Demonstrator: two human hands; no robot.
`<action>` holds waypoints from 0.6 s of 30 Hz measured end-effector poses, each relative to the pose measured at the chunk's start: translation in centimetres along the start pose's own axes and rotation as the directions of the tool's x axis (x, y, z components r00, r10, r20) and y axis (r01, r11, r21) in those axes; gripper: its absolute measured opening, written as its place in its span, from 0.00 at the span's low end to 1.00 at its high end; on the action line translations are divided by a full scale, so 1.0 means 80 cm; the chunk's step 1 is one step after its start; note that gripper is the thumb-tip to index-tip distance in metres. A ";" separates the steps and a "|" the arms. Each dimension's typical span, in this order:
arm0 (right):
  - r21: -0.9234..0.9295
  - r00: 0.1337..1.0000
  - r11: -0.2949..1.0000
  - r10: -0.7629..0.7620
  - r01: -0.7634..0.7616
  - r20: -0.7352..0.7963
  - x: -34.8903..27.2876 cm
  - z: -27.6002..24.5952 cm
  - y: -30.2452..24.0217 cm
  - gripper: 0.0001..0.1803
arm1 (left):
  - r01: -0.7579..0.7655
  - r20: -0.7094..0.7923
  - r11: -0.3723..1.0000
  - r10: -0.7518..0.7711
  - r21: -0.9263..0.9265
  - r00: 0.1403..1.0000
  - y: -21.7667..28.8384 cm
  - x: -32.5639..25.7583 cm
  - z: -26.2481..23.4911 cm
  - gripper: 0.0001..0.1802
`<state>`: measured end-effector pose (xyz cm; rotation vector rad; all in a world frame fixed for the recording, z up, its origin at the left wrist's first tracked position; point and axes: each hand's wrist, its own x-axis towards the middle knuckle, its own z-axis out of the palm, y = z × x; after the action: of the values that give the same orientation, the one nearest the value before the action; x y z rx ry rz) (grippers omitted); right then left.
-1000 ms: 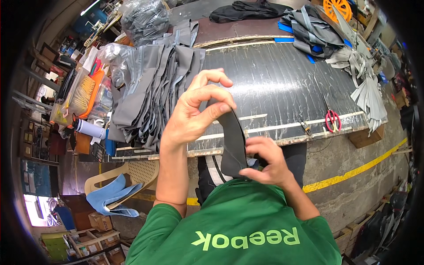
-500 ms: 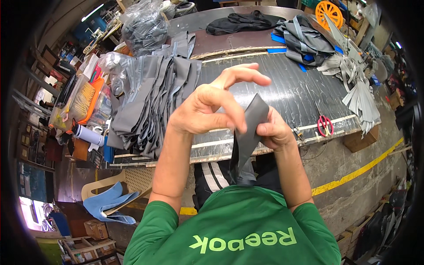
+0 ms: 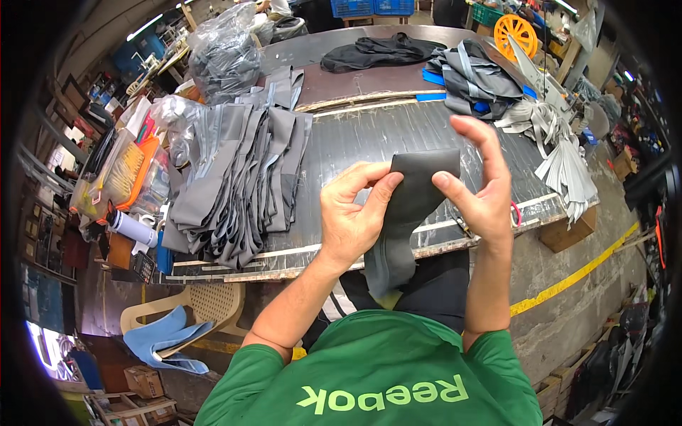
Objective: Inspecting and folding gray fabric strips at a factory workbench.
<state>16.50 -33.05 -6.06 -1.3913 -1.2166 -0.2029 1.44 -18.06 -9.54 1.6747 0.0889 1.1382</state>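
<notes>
A dark grey fabric strip (image 3: 419, 184) hangs in front of my body, its upper end held up over the table's near edge and its lower part drooping toward my lap. My left hand (image 3: 359, 213) pinches the strip's left edge between thumb and fingers. On the other side is my right hand (image 3: 483, 195), fingers spread apart, with the thumb tip at the strip's right edge; whether it presses there I cannot tell. To the left on the table lies a thick pile of similar grey strips (image 3: 241, 177).
Pink-handled scissors (image 3: 516, 213) lie partly behind my right hand. Light grey strips (image 3: 568, 170) hang over the table's right end. Farther back are dark folded fabric (image 3: 476, 74) and a black cloth (image 3: 380, 53). A beige chair (image 3: 213, 305) with blue cloth stands at the lower left.
My left hand has come down from above and taken the strip's left edge. My right hand has let go and spread its fingers. The strip's upper end has turned to lie flatter.
</notes>
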 end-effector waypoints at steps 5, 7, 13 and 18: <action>-0.396 0.913 0.843 -0.239 0.364 0.330 0.068 -0.022 -0.076 0.18 | -0.059 0.069 0.992 0.067 -0.109 0.995 0.016 0.012 0.007 0.07; -0.300 0.880 0.920 -0.089 0.253 0.467 0.083 -0.029 -0.081 0.09 | 0.058 0.066 0.970 -0.044 -0.236 0.997 0.012 0.007 0.015 0.08; -0.022 0.994 0.999 0.039 -0.037 0.104 0.088 -0.075 -0.029 0.07 | 0.348 0.167 0.920 -0.319 -0.181 0.933 -0.027 -0.046 0.016 0.10; 0.158 0.954 0.950 0.287 -0.271 -0.089 0.049 -0.097 0.036 0.06 | 0.416 0.107 0.888 -0.403 -0.195 0.909 -0.026 -0.063 0.023 0.10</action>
<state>24.36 -36.56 -2.92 -1.3891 -0.9112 0.0064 0.99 -21.25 -14.32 1.4120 0.2592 0.7444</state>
